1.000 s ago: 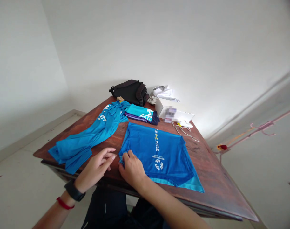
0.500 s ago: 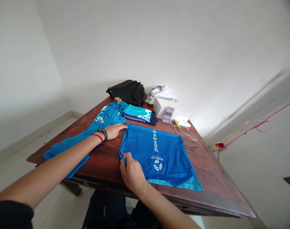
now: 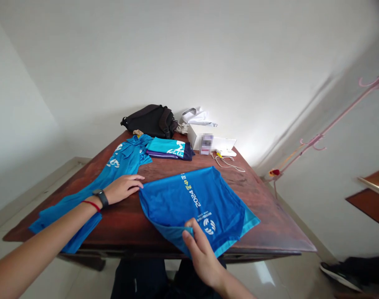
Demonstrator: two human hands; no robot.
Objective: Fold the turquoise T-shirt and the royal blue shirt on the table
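A blue shirt (image 3: 173,199) with white and yellow print lies partly folded on the wooden table, its near edge lifted. My right hand (image 3: 200,249) pinches that near edge between thumb and fingers. At the shirt's far left corner is my left hand (image 3: 123,189), palm down with fingers stretched out, fingertips at the cloth. A second blue garment (image 3: 114,166) is spread along the table's left side. Behind stands a small stack of folded clothes (image 3: 166,146), turquoise on top with purple and navy below.
On the table (image 3: 127,236), a black backpack (image 3: 148,120) rests at the back, beside a white bag (image 3: 197,115), a white box (image 3: 194,135) and a white cable (image 3: 231,164). A pink rack (image 3: 338,116) stands right; a shoe (image 3: 338,276) shows lower right.
My right hand has drawn the shirt's near edge toward the right and nearer, lifting and turning the shirt. My left hand remains at its far left corner. The view has shifted.
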